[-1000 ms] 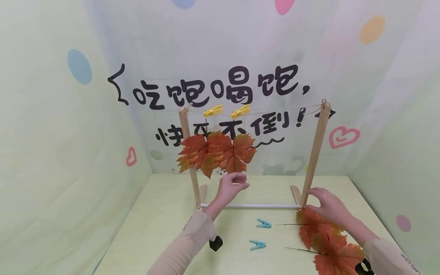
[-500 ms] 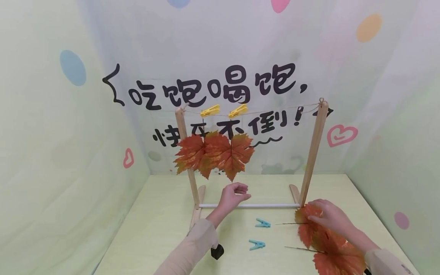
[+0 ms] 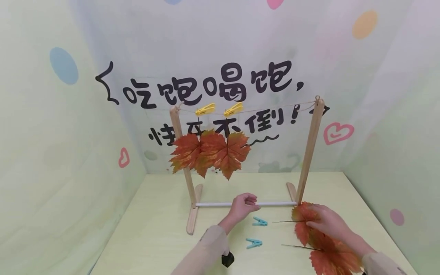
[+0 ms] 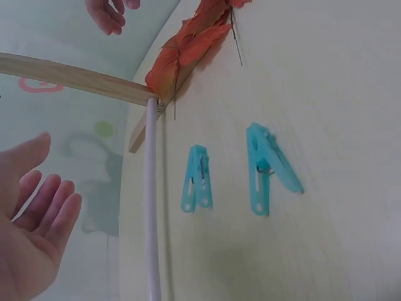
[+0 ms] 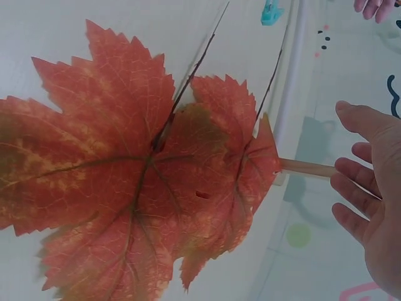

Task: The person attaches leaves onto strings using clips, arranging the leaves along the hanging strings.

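Observation:
My left hand (image 3: 242, 208) hovers in front of the white rod (image 3: 278, 204), fingers loosely bent and holding nothing. Over the far loose maple leaf (image 3: 301, 233) is my right hand (image 3: 328, 221); the right wrist view shows its fingers (image 5: 354, 179) relaxed and apart from the leaves. A second loose leaf (image 5: 94, 163) lies nearer, overlapping the first, both thin stems pointing left. Two teal clothespins, one farther (image 3: 260, 221) and one nearer (image 3: 254, 243), lie on the table between the hands. Two yellow clothespins (image 3: 205, 109) hold red-orange leaves (image 3: 228, 152) by their stems on a twine line (image 3: 271, 109).
The twine runs between two upright wooden posts (image 3: 311, 149) joined low down by the rod. Flat wooden feet (image 3: 192, 219) support the frame on the pale table (image 3: 144, 236). Printed fabric walls (image 3: 388, 160) close in the back and both sides.
My left hand has come down from below the hanging leaves and moved slightly right, to the rod. My right hand has dropped from beside the right post to over the far loose leaf.

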`<state>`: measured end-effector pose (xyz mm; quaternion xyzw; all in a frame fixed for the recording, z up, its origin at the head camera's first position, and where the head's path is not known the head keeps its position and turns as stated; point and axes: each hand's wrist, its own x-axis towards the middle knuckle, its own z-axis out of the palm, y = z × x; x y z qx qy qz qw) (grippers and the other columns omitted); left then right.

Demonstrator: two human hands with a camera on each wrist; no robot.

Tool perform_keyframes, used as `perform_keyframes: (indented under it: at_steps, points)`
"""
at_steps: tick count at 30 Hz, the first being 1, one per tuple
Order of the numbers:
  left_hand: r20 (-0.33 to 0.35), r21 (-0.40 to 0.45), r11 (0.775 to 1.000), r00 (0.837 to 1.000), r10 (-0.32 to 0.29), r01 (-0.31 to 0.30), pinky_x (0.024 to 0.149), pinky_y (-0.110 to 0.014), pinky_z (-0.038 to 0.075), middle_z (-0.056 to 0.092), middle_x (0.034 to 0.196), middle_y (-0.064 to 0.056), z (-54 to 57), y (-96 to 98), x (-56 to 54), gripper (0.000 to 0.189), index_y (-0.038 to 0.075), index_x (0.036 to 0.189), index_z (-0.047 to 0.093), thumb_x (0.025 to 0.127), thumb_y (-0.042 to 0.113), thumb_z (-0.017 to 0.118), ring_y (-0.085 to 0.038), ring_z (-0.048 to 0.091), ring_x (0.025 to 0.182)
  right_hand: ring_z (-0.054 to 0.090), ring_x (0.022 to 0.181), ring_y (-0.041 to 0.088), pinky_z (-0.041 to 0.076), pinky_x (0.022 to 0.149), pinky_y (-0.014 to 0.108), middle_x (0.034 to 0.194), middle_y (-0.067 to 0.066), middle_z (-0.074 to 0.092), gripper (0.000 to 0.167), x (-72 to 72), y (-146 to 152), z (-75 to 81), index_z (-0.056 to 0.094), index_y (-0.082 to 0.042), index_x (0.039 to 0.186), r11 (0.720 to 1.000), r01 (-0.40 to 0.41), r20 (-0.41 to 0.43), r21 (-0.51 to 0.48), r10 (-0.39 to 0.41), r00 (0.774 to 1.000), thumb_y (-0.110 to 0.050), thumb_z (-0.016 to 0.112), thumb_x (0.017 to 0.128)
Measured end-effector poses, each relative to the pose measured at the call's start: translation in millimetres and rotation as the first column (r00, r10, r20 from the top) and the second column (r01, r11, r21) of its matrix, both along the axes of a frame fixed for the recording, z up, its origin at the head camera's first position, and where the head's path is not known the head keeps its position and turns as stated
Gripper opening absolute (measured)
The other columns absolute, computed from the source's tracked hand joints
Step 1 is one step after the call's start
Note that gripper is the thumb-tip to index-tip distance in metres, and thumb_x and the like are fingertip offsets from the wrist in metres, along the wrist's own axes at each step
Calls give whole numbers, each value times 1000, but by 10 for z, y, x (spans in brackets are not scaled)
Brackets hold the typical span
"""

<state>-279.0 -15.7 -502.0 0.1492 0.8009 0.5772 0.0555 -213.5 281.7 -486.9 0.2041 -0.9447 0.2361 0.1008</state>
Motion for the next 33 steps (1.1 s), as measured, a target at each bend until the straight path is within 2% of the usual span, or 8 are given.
perform_keyframes:
  at_steps: [4, 11, 17, 27, 33]
  points:
    - [11, -13, 1000, 1000, -19, 19, 70, -23, 52, 65, 90, -9, -100, 113, 51, 27, 0, 99, 63, 75, 9, 73, -14, 62, 80, 59, 88, 25, 49, 74, 44, 98, 7, 65, 34, 29, -1, -51, 65, -7, 101, 1000, -9, -6, 12, 9, 1000, -11, 77, 69]
    - [11, -18, 998, 998, -58, 58, 72, -22, 50, 64, 94, -12, -202, 270, 134, 27, 0, 98, 62, 76, 10, 73, -18, 62, 83, 58, 89, 27, 50, 74, 44, 99, 9, 64, 38, 56, 4, -100, 64, -1, 104, 999, 35, 68, 15, -36, 997, -13, 76, 71]
    - [2, -6, 996, 996, -88, 88, 69, -20, 50, 63, 96, -18, -260, 392, 232, 27, -2, 98, 63, 74, 6, 73, -28, 63, 86, 58, 92, 28, 49, 76, 45, 99, 10, 65, 39, 74, 21, -124, 64, 0, 103, 999, 38, 30, 34, -39, 999, -15, 77, 70]
    - [53, -4, 985, 983, -174, 174, 67, -14, 47, 64, 95, -17, -370, 632, 427, 32, -7, 100, 61, 73, 5, 74, -13, 62, 78, 58, 95, 30, 48, 78, 47, 101, 11, 64, 39, 95, 70, -205, 63, 1, 104, 998, 53, 49, 28, -54, 997, -14, 76, 71]
    - [66, -17, 979, 977, -204, 205, 67, -14, 47, 65, 91, -16, -470, 729, 518, 32, -7, 99, 62, 72, 3, 75, -13, 62, 76, 58, 94, 29, 49, 76, 46, 100, 9, 64, 39, 98, 90, -251, 63, 0, 105, 997, 65, 61, 27, -67, 996, -15, 76, 71]
